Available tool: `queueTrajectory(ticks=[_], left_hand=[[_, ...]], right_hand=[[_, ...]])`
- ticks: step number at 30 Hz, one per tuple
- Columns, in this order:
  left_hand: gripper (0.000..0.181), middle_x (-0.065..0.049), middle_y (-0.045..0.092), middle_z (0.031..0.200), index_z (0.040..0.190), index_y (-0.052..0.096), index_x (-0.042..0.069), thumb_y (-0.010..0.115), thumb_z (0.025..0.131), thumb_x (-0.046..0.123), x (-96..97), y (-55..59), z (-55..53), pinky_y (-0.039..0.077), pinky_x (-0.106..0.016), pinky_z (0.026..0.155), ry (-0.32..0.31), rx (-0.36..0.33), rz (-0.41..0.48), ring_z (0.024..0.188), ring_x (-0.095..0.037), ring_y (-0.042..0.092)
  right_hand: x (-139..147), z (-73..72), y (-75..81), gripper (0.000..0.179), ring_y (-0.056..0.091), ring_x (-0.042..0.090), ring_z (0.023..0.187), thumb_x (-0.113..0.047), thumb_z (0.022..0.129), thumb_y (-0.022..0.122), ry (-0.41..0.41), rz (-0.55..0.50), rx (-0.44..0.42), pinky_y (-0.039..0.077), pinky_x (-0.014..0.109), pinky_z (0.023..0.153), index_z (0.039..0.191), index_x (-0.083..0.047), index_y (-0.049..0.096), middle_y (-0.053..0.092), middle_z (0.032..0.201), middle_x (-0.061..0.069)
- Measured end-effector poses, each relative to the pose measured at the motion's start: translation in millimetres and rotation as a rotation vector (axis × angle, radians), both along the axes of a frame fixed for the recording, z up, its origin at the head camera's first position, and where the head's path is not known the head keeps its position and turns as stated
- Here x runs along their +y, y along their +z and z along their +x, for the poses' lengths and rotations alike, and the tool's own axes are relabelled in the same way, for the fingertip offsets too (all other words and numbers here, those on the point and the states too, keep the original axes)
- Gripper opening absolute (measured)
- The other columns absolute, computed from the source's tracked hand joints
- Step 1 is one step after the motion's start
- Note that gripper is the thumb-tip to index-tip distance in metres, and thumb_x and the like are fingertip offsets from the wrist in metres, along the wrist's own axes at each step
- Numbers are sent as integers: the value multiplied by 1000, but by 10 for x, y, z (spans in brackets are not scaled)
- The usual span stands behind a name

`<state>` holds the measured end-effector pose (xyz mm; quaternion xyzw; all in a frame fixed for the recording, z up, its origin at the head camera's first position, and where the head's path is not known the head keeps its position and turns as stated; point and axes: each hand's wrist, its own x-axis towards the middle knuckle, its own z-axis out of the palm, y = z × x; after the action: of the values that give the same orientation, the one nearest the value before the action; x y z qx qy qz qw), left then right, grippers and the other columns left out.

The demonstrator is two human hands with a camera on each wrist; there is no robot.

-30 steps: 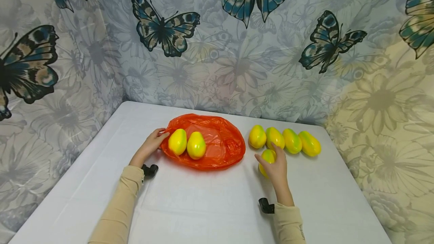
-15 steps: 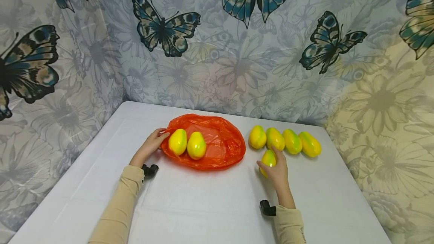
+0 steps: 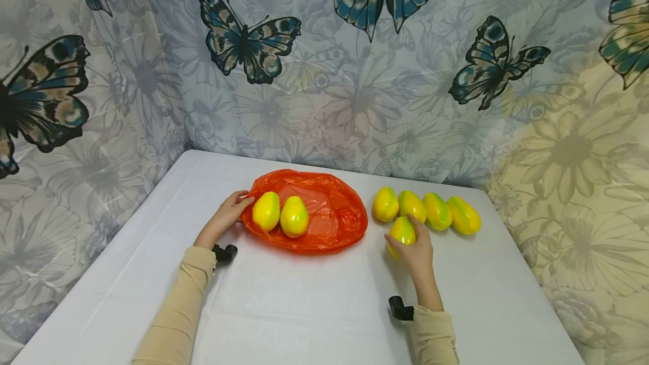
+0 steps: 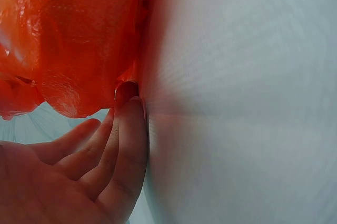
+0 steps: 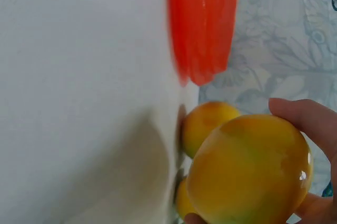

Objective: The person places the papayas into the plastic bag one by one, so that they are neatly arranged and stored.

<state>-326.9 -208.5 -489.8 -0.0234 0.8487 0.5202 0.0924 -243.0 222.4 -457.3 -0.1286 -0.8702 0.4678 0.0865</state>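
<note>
My right hand grips a glossy yellow-green mango between thumb and fingers. In the right wrist view this mango hangs clear of the table, with its shadow on the cloth. My left hand touches the left rim of a red plastic bag, which lies spread with its mouth upward. Two mangoes, a left one and a right one, sit in the bag's left half. Seen from the left wrist, the left hand's fingers are fairly straight, their tips against the bag's underside.
Several more mangoes stand in a row behind my right hand, from the leftmost mango to the rightmost mango. A white cloth covers the table. Behind it hangs a butterfly-patterned backdrop.
My right hand has closed around the nearest mango and raised it slightly off the table. The left hand, the bag and the other mangoes have stayed in place.
</note>
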Motion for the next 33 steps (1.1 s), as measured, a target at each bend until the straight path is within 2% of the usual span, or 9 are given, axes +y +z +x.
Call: queueTrajectory(ticks=[14,24,33], left_hand=[[69,-28,39,146,152,25,2,42,102,47,13,6,9,50,-23,73,7,-15,-18,106,-32,55],[69,-28,40,146,152,26,3,42,102,47,17,31,31,50,-24,75,6,-17,-11,110,-33,54],[68,-28,40,146,151,26,3,42,102,46,20,28,35,50,-24,75,5,-25,-3,111,-34,54]], right_hand=[[-202,-179,188,79,29,35,142,-20,82,78,86,-15,123,24,57,117,148,-8,38,34,155,16],[-415,-381,270,81,32,34,142,-17,80,79,149,-52,144,28,53,117,149,-12,37,35,154,15],[-678,-509,429,84,32,34,142,-23,81,78,207,-67,108,34,54,113,152,-21,32,31,156,12]])
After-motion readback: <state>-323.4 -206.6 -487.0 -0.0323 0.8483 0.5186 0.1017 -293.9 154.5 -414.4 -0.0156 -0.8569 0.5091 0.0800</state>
